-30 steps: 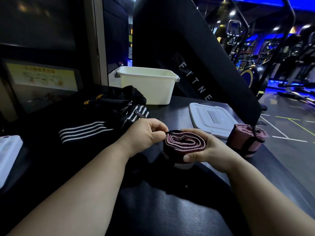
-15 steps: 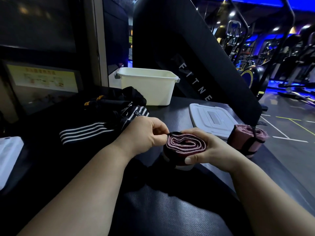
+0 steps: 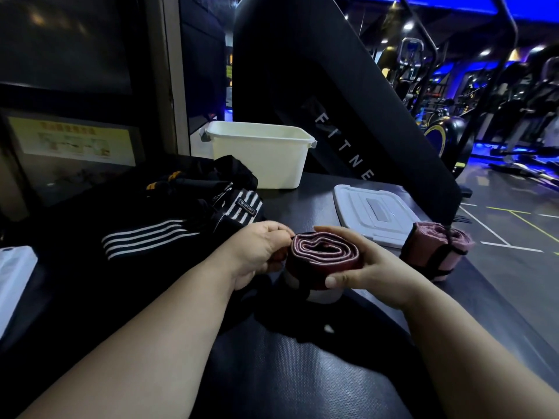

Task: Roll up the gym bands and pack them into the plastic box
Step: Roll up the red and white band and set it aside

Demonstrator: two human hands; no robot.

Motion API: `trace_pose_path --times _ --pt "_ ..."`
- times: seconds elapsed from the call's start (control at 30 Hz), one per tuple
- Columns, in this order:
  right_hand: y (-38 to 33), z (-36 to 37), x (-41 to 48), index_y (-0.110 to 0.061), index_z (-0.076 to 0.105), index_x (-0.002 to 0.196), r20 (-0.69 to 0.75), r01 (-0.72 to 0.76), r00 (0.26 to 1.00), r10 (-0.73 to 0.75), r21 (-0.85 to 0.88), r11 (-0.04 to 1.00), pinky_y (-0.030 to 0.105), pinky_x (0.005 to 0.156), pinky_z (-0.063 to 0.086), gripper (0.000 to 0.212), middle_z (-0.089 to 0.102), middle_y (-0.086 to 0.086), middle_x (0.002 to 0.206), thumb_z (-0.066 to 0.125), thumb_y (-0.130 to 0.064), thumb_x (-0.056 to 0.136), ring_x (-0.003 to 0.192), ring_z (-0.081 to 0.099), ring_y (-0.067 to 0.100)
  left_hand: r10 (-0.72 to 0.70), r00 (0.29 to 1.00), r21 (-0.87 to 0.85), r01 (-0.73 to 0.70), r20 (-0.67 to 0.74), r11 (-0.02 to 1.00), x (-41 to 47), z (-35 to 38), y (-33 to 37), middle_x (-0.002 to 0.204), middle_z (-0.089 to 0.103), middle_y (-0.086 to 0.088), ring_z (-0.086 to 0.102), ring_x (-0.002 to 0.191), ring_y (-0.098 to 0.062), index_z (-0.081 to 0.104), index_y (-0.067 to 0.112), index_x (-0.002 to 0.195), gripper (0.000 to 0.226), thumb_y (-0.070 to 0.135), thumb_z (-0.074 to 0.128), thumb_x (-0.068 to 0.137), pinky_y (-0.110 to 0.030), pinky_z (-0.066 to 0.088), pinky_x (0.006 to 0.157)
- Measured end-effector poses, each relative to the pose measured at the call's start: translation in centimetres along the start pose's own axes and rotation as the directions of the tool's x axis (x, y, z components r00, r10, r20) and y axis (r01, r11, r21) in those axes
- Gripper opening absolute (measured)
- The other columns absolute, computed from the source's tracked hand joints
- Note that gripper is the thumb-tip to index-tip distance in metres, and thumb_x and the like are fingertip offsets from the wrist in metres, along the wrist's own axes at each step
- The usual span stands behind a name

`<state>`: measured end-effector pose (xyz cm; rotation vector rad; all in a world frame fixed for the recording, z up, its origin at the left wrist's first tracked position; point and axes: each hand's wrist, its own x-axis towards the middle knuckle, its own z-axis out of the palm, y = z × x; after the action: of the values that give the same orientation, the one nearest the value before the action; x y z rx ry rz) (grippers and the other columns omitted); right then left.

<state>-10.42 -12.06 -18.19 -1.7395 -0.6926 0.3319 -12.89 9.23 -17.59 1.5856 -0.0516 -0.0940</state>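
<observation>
Loose pile: black gym bands with white stripes (image 3: 145, 237) lie heaped on the left of the dark textured tabletop (image 3: 302, 373).
Box: open white plastic box (image 3: 260, 155) stands at the far side, just behind the pile.
Left hand: left hand (image 3: 257, 252), fingers curled, thumb and forefinger pinching the roll's left end.
Held band: dark-red and pink rolled gym band (image 3: 325, 257), coiled, held between both hands, nearer than the box and apart from it.
Right hand: right hand (image 3: 372, 267) cups the roll's right side, thumb near, fingers curved round the far edge.
Lid: flat white plastic lid (image 3: 372, 213) lies right of the box.
Second roll: pink rolled band with black strap (image 3: 435, 252) sits at the right, just beside the lid.
</observation>
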Motion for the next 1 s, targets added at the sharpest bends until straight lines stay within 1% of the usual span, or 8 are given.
trace_pose_path --times 0.1,0.27,0.37,0.43,0.53,0.77,0.87,1.0 --pt "0.4 -0.1 0.0 -0.026 0.052 0.125 -0.063 -0.018 0.998 0.018 -0.004 1.0 0.02 0.086 0.05 0.072 0.068 -0.005 0.112 0.081 -0.007 0.061 0.107 0.064 0.008 0.133 0.991 0.043 -0.134 0.026 0.99 0.0 0.3 -0.4 0.105 0.068 0.002 0.063 0.09 -0.007 0.065 0.021 0.108 0.037 -0.006 0.044 0.092 -0.017 0.049 0.072" --pt "0.4 -0.3 -0.5 -0.019 0.054 0.125 -0.112 -0.028 0.993 0.021 -0.061 0.998 0.017 0.089 0.047 0.068 0.07 -0.012 0.112 0.083 -0.012 0.064 0.109 0.062 0.002 0.102 0.979 -0.067 -0.091 0.177 0.994 -0.3 -0.1 -0.2 0.12 0.069 -0.008 0.065 0.108 -0.013 0.062 0.011 0.124 0.04 -0.003 0.04 0.095 -0.02 0.052 0.085" --pt "0.1 -0.3 -0.8 -0.024 0.055 0.122 -0.11 -0.023 0.994 0.014 -0.081 0.996 0.014 0.088 0.046 0.067 0.069 -0.019 0.112 0.081 -0.009 0.063 0.109 0.061 -0.002 0.088 0.947 -0.08 -0.066 0.309 0.995 -0.4 -1.0 -0.4 0.129 0.064 -0.003 0.059 0.12 -0.012 0.054 0.016 0.133 0.052 0.004 0.056 0.083 -0.024 0.049 0.096" --pt "0.2 -0.2 -0.8 -0.025 0.054 0.121 -0.105 -0.028 0.994 0.018 -0.097 0.995 0.015 0.088 0.047 0.07 0.069 -0.017 0.114 0.08 -0.007 0.06 0.11 0.062 0.001 0.094 0.936 0.045 -0.116 0.339 0.992 -0.4 -1.2 -0.6 0.133 0.06 0.002 0.056 0.123 -0.009 0.047 0.022 0.139 0.069 0.005 0.068 0.076 -0.024 0.046 0.101" --pt "0.7 0.0 -0.6 -0.029 0.055 0.119 -0.131 -0.051 0.991 0.027 -0.179 0.983 0.02 0.092 0.048 0.077 0.069 -0.015 0.115 0.091 -0.005 0.055 0.111 0.063 0.003 0.138 0.953 0.213 -0.199 0.268 0.957 -0.3 -0.6 -0.9 0.13 0.06 0.006 0.056 0.12 -0.005 0.046 0.028 0.138 0.072 0.001 0.076 0.078 -0.022 0.046 0.101" --pt "1.1 0.4 -0.1 -0.04 0.055 0.109 -0.222 -0.052 0.975 -0.015 -0.293 0.955 0.029 0.097 0.05 0.071 0.069 -0.02 0.109 0.09 -0.012 0.053 0.106 0.063 0.0 0.277 0.949 0.354 -0.314 0.15 0.881 0.5 -0.1 -1.7 0.122 0.064 0.008 0.06 0.112 -0.001 0.051 0.043 0.116 0.057 0.009 0.078 0.079 -0.025 0.044 0.105" --pt "1.2 0.7 0.0 -0.04 0.055 0.108 -0.254 -0.054 0.967 -0.035 -0.338 0.939 0.025 0.093 0.049 0.069 0.07 -0.016 0.107 0.09 -0.026 0.05 0.104 0.063 -0.002 0.308 0.945 0.405 -0.327 0.114 0.854 0.7 0.1 -1.5 0.117 0.066 0.01 0.061 0.109 -0.002 0.052 0.048 0.108 0.05 0.023 0.08 0.076 -0.028 0.045 0.104" --pt "1.2 1.1 -0.1 -0.04 0.053 0.104 -0.287 -0.05 0.955 -0.07 -0.39 0.92 0.013 0.082 0.045 0.066 0.069 -0.018 0.101 0.092 -0.013 0.058 0.093 0.06 -0.012 0.32 0.944 0.428 -0.32 0.074 0.845 0.9 0.3 -1.8 0.112 0.067 0.012 0.062 0.107 -0.002 0.054 0.044 0.11 0.048 0.03 0.08 0.073 -0.031 0.046 0.103"
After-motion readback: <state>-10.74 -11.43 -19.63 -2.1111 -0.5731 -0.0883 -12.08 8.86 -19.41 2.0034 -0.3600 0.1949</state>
